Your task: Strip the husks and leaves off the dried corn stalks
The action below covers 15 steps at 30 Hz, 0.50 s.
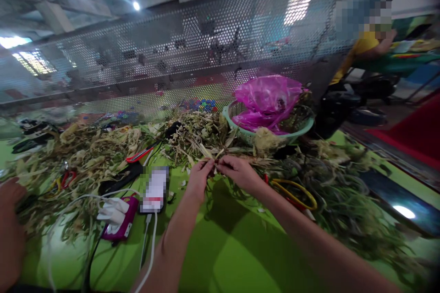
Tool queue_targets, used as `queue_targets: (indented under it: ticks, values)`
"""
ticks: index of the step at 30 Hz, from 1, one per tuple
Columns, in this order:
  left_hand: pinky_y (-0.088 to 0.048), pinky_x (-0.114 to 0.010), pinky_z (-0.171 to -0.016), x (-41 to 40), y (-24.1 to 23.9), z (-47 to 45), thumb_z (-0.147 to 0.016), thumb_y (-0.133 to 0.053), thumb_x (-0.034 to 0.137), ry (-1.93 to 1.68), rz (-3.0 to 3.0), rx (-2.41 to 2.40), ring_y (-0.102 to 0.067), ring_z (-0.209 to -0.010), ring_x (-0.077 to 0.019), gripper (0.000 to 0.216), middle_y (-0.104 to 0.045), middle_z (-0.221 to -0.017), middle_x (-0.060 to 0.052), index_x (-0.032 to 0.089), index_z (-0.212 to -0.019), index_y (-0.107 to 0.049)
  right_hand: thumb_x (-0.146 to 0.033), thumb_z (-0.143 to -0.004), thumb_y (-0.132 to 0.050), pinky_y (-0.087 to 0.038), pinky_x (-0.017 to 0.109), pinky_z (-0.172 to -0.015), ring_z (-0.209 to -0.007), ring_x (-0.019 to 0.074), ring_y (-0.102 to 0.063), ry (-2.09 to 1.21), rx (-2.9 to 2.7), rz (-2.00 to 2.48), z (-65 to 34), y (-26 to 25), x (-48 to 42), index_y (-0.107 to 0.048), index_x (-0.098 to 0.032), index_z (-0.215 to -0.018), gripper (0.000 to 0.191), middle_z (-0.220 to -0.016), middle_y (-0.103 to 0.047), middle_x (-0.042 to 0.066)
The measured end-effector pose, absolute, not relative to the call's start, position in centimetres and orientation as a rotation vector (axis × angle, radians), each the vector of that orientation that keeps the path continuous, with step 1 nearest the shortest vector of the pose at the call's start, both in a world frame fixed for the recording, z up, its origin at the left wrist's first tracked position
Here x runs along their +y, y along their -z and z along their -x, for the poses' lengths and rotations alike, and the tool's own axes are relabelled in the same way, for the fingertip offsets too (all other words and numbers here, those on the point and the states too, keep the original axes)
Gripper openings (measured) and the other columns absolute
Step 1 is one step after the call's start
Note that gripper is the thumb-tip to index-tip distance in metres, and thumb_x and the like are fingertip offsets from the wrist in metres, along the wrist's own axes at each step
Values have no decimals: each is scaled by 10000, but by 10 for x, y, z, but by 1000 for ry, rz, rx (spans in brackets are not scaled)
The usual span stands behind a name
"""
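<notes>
My left hand (201, 175) and my right hand (238, 171) meet over the middle of the green table. Both are closed, with fingertips pinching a small bunch of pale, dried leaf strips (206, 151) between them. Exactly which strips each hand grips is partly hidden by the fingers. Just beyond lies a heap of dry, curled plant pieces (192, 135). By my right forearm rests a tool with yellow handles (295, 190). Left of my left forearm is a phone (154, 190) with a white cable plugged in.
A green basket (295, 136) holds a pink plastic bag (268, 96). A purple power strip (125, 224), red-handled cutter (140, 154) and dried plant heaps lie left. Another person's hand (10, 206) is at the left edge. A perforated metal panel (154, 64) stands behind; greener stalks (350, 210) lie right.
</notes>
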<state>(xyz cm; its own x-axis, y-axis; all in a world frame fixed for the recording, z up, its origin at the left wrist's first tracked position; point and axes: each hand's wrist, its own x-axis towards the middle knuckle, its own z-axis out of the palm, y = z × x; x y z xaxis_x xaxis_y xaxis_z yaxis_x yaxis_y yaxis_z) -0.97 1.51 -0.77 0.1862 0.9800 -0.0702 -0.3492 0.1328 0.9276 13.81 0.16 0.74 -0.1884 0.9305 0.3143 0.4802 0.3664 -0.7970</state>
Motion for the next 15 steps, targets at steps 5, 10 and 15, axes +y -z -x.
queue_targets:
  ticks: [5, 10, 15]
  values:
    - [-339, -209, -551, 14, 8, 9, -651, -746, 378, -1185, -814, 851, -445, -567, -65, 292, -570, -664, 17, 134, -764, -635, -276, -826, -547, -298, 237, -558, -602, 135, -465, -615, -1890, 1235, -139, -5, 5, -556, -195, -633, 210, -602, -512, -28]
    - [-351, -199, -523, 18, 6, 15, -653, -750, 392, -1083, -821, 789, -480, -577, -71, 327, -574, -650, 0, 118, -807, -661, -346, -847, -540, -307, 237, -561, -607, 138, -483, -634, -1870, 1288, -143, -4, 5, -586, -192, -668, 241, -607, -532, -25]
    - [-386, -207, -530, 21, 5, 20, -724, -658, 508, -1014, -803, 771, -538, -632, -101, 392, -621, -694, -36, 125, -810, -648, -417, -858, -530, -347, 237, -582, -631, 142, -497, -743, -1772, 1256, -145, -5, 6, -624, -182, -733, 283, -650, -567, -16]
